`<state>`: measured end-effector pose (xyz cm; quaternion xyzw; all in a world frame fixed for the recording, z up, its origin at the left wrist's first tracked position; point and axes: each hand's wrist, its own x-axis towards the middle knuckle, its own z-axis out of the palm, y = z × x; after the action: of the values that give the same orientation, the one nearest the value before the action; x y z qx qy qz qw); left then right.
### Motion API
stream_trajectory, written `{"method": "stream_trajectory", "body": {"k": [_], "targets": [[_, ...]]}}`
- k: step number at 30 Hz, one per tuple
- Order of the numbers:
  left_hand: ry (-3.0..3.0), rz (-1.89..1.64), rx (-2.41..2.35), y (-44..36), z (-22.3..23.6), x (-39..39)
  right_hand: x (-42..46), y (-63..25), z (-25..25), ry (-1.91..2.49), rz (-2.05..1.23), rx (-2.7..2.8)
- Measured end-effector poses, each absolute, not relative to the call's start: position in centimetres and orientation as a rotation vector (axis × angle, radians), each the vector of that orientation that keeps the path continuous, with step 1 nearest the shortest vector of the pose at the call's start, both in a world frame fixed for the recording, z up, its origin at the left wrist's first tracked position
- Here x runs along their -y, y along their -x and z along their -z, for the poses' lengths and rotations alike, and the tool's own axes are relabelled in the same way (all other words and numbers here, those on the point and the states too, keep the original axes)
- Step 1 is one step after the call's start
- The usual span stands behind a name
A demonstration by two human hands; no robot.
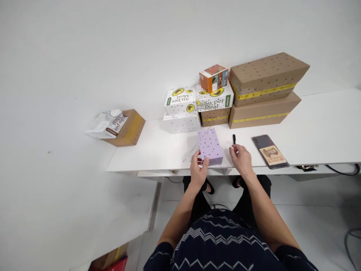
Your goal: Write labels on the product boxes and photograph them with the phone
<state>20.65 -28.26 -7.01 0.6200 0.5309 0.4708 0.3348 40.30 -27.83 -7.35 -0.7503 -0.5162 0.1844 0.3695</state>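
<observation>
A light purple box (210, 145) with small dark marks dotted over its top lies on the white table near the front edge. My left hand (199, 167) grips its near left corner, with the thumb on the near side. Right of the box, a black pen (234, 139) points away from me. The curled fingers of my right hand (241, 158) close on the pen's near end, which they hide. Beyond my right hand lies a dark phone (270, 151) with a picture card on its back.
Behind stand white avocado-print boxes (180, 101), a small orange box (213, 78) on top, and long brown cartons (265, 113) with yellow tape. A brown carton (131, 128) bearing a white pack (108, 124) sits at the left end. A cable (345, 171) runs along the right front edge.
</observation>
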Motion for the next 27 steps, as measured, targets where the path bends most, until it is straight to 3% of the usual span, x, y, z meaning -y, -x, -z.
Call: {"method": "stream_trajectory", "body": {"k": [2, 4, 8, 13, 18, 22, 27], "targets": [[-1.63, -1.221, -1.389, -20.8, 7.1, 28.3, 26.9, -41.6, 6.8, 2.243, -0.374, 1.386], [-1.635, -1.228, -1.394, -21.1, 7.3, 28.2, 26.1, -42.3, 6.5, 2.494, -0.485, 1.42], [-1.653, -1.258, -1.396, -21.8, 7.4, 27.9, 25.4, -42.4, 6.5, 2.536, -0.687, 1.471], [-1.873, -1.423, -1.404, -21.8, 7.3, 27.8, 26.3, -42.9, 7.6, 2.176, -0.788, 1.395], [-2.377, -1.735, -1.273, -22.1, 6.7, 28.7, 27.5, -43.4, 6.8, 1.468, -1.037, 0.815], [-2.559, -1.623, -1.22, -23.4, 6.7, 29.2, 27.6, -42.1, 3.9, 1.09, -1.022, 0.635], [-2.645, -1.443, -1.346, -24.3, 7.5, 28.9, 26.9, -38.9, 1.2, 0.995, -0.987, 0.885]]}}
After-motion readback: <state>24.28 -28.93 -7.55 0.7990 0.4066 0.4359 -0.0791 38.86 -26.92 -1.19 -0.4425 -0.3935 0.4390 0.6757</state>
